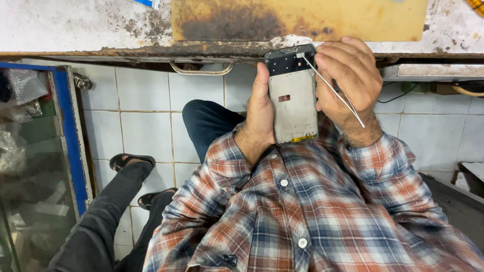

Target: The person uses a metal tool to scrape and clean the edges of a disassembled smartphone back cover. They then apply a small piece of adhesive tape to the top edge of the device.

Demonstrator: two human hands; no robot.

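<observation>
Tweezers (333, 90) sit pinched in my right grip (349, 75); left grip (262, 105) holds phone frame (294, 96), worktop (57, 8) edge just beyond.

A small repair shop is suggested by the stained workbench (40, 7), a screwdriver (480, 8) and a glass display case (69, 130) filled with bagged parts.

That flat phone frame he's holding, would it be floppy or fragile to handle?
The phone frame looks thin, flat and metal, so probably light and fairly stiff. The left hand grips its edges; cutouts suggest it might bend if squeezed. The tweezers touch its top.
</observation>
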